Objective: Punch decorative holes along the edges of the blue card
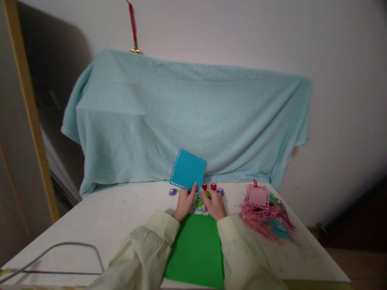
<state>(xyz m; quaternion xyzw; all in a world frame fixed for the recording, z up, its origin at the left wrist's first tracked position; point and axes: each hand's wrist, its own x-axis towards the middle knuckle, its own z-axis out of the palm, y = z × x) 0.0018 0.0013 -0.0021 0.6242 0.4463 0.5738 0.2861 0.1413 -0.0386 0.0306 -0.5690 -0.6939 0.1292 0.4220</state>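
I'm watching the blue card (188,170) leaning upright above the worktop (130,205), rows of punched holes running along its edges. The left hand (184,202) is grasping it by the lower edge, the thumb pressing on the near face. The right hand (215,204) is curling its fingers at the card's lower right corner, a bit of green showing among them; I'm not managing to tell whether it is gripping anything.

Between the hands a green piece (198,202) with an eye is sitting among scattered blue dots (201,210). Two red pieces (213,186) are standing just beyond the right hand, one purple piece (220,191) beside them, another left of the left hand.

Nearer me, a green sheet (195,249) is lying between the sleeves (142,249). Off right, a pink card (258,196) is resting on a heap of shreds (255,223). Behind everything a pale blue towel (187,112) is hanging, and above it a red ribbon (132,22) is dangling against the wall (242,36).
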